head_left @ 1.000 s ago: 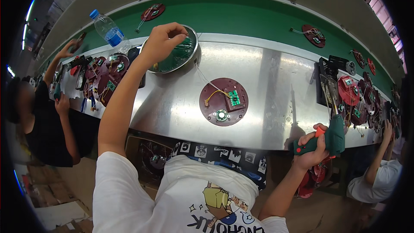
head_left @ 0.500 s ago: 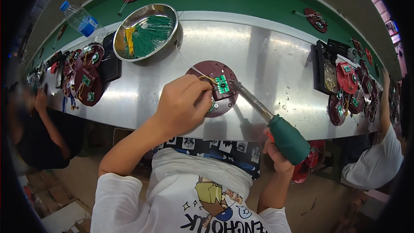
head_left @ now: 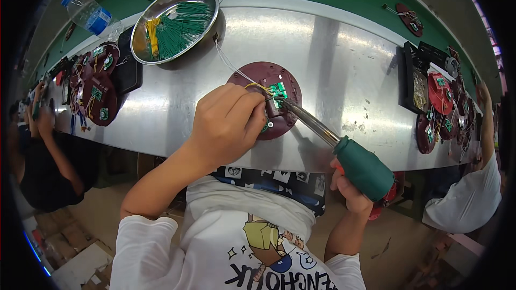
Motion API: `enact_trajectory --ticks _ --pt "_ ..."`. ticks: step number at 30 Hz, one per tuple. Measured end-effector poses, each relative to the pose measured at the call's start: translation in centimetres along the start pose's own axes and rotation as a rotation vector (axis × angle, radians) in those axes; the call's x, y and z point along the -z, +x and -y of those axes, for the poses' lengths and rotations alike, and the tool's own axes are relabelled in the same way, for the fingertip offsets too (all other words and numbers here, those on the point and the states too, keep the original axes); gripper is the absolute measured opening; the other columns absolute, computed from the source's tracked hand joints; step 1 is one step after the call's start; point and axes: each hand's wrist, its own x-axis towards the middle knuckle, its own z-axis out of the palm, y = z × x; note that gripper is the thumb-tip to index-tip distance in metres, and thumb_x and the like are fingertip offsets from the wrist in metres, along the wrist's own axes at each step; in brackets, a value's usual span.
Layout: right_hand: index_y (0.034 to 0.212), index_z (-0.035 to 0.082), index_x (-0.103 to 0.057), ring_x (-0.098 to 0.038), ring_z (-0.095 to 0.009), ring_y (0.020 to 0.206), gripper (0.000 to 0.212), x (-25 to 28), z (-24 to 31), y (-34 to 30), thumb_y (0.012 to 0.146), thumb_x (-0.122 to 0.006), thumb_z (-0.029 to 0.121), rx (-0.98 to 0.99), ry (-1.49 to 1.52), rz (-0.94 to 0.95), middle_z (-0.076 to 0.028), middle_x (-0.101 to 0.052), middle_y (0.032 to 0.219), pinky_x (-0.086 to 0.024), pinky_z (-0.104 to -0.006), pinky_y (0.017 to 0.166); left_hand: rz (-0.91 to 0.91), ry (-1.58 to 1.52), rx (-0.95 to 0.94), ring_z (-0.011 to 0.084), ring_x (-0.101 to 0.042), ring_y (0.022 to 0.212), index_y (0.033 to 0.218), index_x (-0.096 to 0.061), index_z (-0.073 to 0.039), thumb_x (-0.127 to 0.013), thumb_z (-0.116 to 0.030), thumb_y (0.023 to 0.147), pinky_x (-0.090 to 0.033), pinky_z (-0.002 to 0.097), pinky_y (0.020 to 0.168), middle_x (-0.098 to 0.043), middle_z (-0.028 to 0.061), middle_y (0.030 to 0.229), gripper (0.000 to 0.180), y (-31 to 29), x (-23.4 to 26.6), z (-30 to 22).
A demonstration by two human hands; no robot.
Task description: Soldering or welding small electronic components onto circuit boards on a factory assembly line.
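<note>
In front of me a round maroon plastic disc (head_left: 288, 123) lies on the metal bench, bearing a small green circuit board (head_left: 277, 90). My left hand (head_left: 223, 121) reaches over the disc's near left side. Its thumb and forefinger are pinched at the board, on what looks like a thin dark wire. White and yellow wires (head_left: 231, 66) run from the board toward the upper left. My right hand (head_left: 352, 193) grips the green handle of a soldering iron (head_left: 365, 166), whose tip meets the lower part of the board. The exact contact point is too small to make out.
A steel bowl (head_left: 214, 27) of green and yellow cut wires stands at the upper left, beside a plastic bottle (head_left: 91, 16). Wired maroon discs (head_left: 99, 96) are heaped on the left; more discs (head_left: 442, 94) and a black tray (head_left: 411, 83) lie right. Co-workers sit on both sides.
The soldering iron's tip has moved from the board's right edge onto its lower part. My left hand stays pinched beside the board. The whole view has shifted slightly.
</note>
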Motion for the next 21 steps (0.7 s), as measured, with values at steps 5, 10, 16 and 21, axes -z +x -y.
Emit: enact_trajectory --ticks 5,10,16,21 --pt "0.098 -0.007 -0.067 -0.062 -0.020 0.069 0.030 -0.09 0.55 0.07 0.072 -0.072 0.007 -0.045 0.022 -0.008 -0.013 -0.066 0.085 -0.050 -0.0289 0.064 0.025 0.010 -0.021 0.0271 -0.056 0.059 0.086 -0.065 0.003 -0.072 0.006 0.068 -0.045 0.0360 0.052 -0.059 0.0116 0.072 0.020 -0.05 0.07 0.19" --pt "0.098 -0.007 -0.067 -0.065 -0.021 0.073 0.029 -0.10 0.84 -0.03 0.073 -0.071 0.005 -0.117 0.062 -0.016 -0.014 -0.068 0.088 -0.053 -0.0296 0.068 0.041 0.024 -0.018 0.0263 -0.057 0.060 0.087 -0.066 0.002 -0.072 0.006 0.066 -0.045 0.0351 0.052 -0.059 0.0106 0.072 0.022 -0.17 0.31 0.11" --pt "0.099 -0.007 -0.067 -0.066 -0.021 0.074 0.027 -0.09 0.57 -0.25 0.074 -0.070 0.004 -0.094 0.019 -0.024 -0.015 -0.068 0.088 -0.053 -0.0295 0.067 0.031 0.035 -0.026 0.0250 -0.057 0.059 0.087 -0.067 0.002 -0.073 0.007 0.065 -0.045 0.0341 0.052 -0.059 0.0099 0.071 0.023 -0.29 0.28 0.09" --pt "0.098 -0.006 -0.067 -0.065 -0.021 0.072 0.026 0.03 0.51 -0.10 0.074 -0.071 0.005 -0.072 0.010 0.002 -0.014 -0.068 0.087 -0.053 -0.0297 0.066 0.013 0.030 -0.039 0.0250 -0.058 0.060 0.087 -0.068 0.003 -0.073 0.008 0.064 -0.046 0.0343 0.052 -0.060 0.0100 0.072 0.024 -0.42 0.08 0.24"
